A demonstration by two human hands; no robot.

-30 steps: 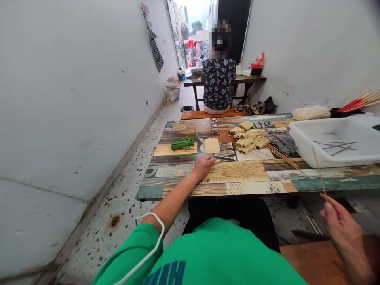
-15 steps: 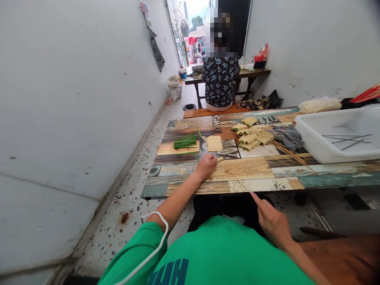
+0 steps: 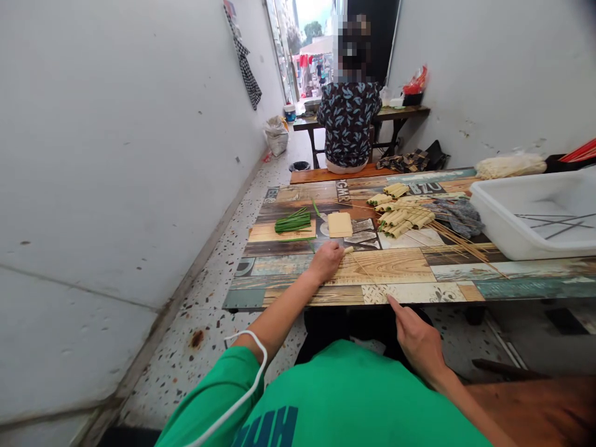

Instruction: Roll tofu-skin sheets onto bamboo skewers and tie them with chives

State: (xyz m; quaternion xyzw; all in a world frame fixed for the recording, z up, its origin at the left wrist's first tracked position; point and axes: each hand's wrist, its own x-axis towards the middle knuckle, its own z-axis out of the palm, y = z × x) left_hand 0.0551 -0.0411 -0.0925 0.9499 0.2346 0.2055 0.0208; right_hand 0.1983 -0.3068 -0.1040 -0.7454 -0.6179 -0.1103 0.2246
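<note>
My left hand is closed around a small pale-yellow roll, pressing it on the tabletop; most of the roll is hidden under the fingers. At the table's front edge, my right hand pinches one end of a thin bamboo skewer. That skewer slants up and left toward the roll; whether its tip is inside I cannot tell. Just beyond my left hand lie a stack of square tofu sheets and a bundle of green chives. Finished-looking rolls with green ends are piled to the right.
Loose bamboo skewers and a grey cloth lie beside the pile. A white plastic tub holding several dark sticks stands at the right. Another person sits ahead, back turned, at a further table. A wall runs along the left.
My right hand has moved slightly up and left, over the table edge, and the skewer now shows clearly. My left hand keeps its hold on the roll. The view has shifted slightly.
</note>
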